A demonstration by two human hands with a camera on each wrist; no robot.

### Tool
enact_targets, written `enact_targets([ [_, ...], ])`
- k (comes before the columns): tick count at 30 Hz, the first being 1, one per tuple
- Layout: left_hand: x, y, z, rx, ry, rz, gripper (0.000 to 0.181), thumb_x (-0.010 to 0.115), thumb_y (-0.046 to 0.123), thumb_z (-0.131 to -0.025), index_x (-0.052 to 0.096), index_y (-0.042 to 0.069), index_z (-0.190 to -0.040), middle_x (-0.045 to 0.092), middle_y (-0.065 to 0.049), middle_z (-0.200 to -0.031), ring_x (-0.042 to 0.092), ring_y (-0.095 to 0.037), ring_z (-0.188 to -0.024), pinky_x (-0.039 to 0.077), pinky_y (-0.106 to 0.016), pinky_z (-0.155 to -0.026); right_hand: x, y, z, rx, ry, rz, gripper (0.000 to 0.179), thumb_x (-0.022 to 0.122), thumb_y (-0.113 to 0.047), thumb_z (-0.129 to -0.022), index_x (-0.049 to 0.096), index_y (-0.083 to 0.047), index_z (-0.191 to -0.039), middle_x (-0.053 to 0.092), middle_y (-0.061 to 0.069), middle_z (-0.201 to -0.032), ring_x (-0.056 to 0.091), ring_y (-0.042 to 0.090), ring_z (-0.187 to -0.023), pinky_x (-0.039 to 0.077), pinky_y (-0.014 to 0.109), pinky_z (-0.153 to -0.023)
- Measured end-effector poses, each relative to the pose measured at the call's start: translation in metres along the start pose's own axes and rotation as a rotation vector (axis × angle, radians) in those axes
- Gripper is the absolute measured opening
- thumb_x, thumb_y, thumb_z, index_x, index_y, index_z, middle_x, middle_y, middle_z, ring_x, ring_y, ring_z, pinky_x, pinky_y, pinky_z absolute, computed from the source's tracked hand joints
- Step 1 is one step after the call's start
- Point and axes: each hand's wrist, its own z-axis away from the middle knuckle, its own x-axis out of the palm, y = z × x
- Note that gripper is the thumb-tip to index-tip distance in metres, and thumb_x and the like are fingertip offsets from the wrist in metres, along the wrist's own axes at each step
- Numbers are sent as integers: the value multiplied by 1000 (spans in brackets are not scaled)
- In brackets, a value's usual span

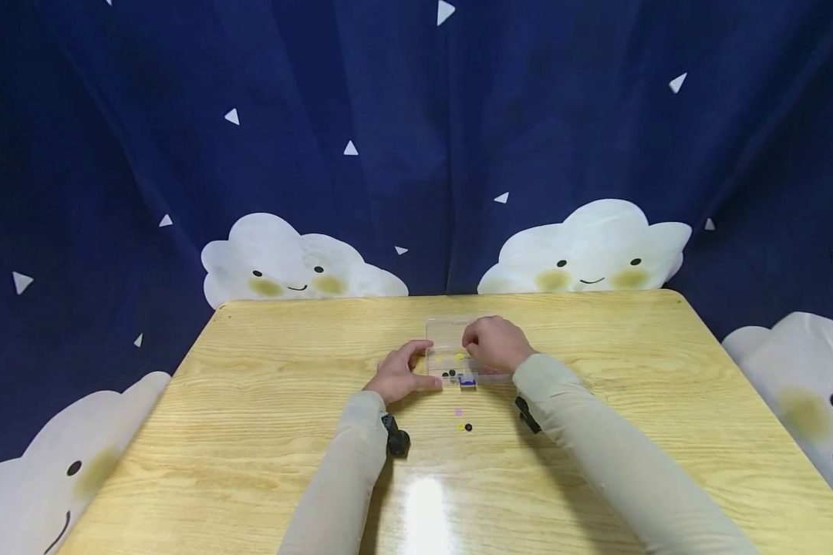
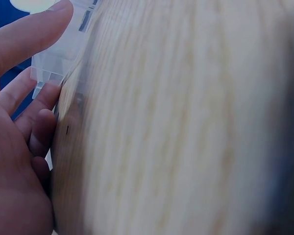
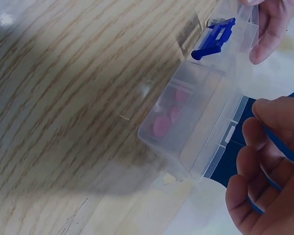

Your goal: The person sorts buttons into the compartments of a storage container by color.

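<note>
A clear plastic compartment box [image 1: 446, 333] lies on the table with its lid raised at the back. My left hand [image 1: 397, 374] holds its left end, thumb at the front and fingers along the side. Over the box's right half hovers my right hand [image 1: 497, 343], fingers loosely bent; the right wrist view shows nothing between them. A blue latch [image 3: 218, 40] sits on the box front. Pink button-like discs [image 3: 161, 126] lie inside the right end compartment. Black discs [image 1: 452, 373] and yellow discs [image 1: 460, 356] show in other compartments.
In front of the box, a pink disc [image 1: 459, 412], a yellow disc [image 1: 460, 426] and a black disc [image 1: 468, 427] lie on the wooden table [image 1: 284, 362]. A dark blue curtain [image 1: 403, 100] with clouds hangs behind the table's far edge.
</note>
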Motion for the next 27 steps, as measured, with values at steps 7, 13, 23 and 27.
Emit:
enact_targets([
  [7,0,-1,-1,-8,0,-6,74,85,31,-78,51,27,-143,52,-4,-115,41,-22,-98,34,-36,-81,-3,4,7,-61,-23,-18,17,61,-8,-91,77,-10,-88,74,2,-86,63,16,-77,53,36,-72],
  [13,2,-2,-2,-13,3,-6,74,86,32,-78,51,28,-143,52,-4,-118,41,-22,-99,35,-36,-83,-5,4,18,-129,-21,-2,14,64,-8,-90,75,-11,-82,70,0,-82,59,14,-75,51,34,-70],
  [23,1,-1,-2,-12,-6,-2,74,85,32,-79,50,29,-144,51,-5,-116,40,-22,-98,34,-36,-81,-8,-8,39,-255,-11,19,8,70,-10,-90,78,-11,-91,69,-1,-89,64,14,-80,55,33,-74],
  [27,1,-1,-1,-3,-4,-7,74,85,31,-79,50,28,-144,52,-5,-116,41,-22,-96,34,-36,-80,-4,-14,43,-302,-18,8,8,71,-8,-89,78,-12,-90,69,-2,-87,63,12,-78,54,29,-71],
])
